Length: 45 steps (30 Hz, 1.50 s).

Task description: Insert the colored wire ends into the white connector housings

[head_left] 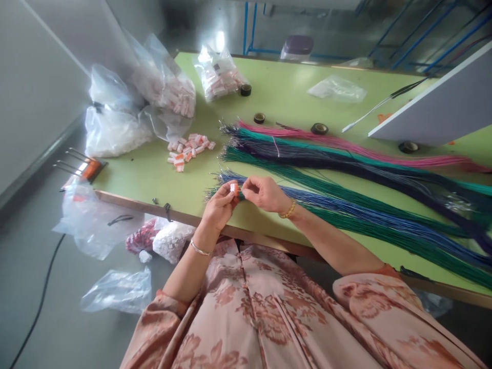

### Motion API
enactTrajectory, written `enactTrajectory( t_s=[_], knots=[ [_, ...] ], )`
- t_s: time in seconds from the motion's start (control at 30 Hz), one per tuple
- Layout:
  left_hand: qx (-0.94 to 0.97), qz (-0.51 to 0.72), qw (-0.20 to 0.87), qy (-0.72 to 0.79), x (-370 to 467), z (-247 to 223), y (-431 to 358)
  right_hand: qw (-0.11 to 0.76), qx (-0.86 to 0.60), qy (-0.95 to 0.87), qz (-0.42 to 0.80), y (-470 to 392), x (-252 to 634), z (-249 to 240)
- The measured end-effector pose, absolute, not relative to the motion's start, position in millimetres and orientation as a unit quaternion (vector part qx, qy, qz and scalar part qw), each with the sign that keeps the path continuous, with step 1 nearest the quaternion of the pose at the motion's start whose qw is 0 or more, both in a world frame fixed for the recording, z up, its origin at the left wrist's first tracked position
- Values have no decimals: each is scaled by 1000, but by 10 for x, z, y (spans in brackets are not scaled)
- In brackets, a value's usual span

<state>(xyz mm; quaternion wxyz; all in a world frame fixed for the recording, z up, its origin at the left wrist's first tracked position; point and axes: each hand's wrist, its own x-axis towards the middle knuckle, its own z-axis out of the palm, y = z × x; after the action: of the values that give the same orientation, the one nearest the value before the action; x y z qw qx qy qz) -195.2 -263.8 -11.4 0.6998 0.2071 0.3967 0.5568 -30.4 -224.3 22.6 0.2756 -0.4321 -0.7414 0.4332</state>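
My left hand [220, 207] is closed around a small white and orange connector housing [234, 189], held just above the table's front part. Close to its right side, my right hand [265, 193] pinches what looks like a thin wire [242, 189] at the housing; most of it is hidden by the fingers. Under and beyond both hands lie bundles of blue wires [319, 201] and green wires [346, 189], their metal-tipped ends pointing left. A loose pile of similar white and orange housings [188, 149] lies on the table to the left.
Dark wires [292, 154] and pink wires [346, 144] stretch across the green table [154, 177]. Black tape rolls [319, 128] sit behind them. Bags of housings [219, 77] stand at the back left. An orange pronged fixture [90, 169] is at the left edge; a white panel [442, 102] rises at right.
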Motion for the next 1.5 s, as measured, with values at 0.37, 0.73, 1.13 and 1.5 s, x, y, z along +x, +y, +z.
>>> enactTrajectory(
  t_s=[0.37, 0.73, 1.13, 1.5],
  knots=[
    [207, 541, 706, 408, -1960, -69, -2695, 267, -450, -750, 405, -2303, -343, 208],
    [253, 563, 652, 441, -1911, -75, -2756, 271, -438, -790, 335, -2347, -367, 184],
    [240, 565, 618, 492, -1862, -144, -2723, 244, -389, -833, 310, -2289, -335, 28],
    [266, 557, 608, 499, -1845, -189, -2710, 187, -419, -843, 280, -2301, -346, 52]
  ],
)
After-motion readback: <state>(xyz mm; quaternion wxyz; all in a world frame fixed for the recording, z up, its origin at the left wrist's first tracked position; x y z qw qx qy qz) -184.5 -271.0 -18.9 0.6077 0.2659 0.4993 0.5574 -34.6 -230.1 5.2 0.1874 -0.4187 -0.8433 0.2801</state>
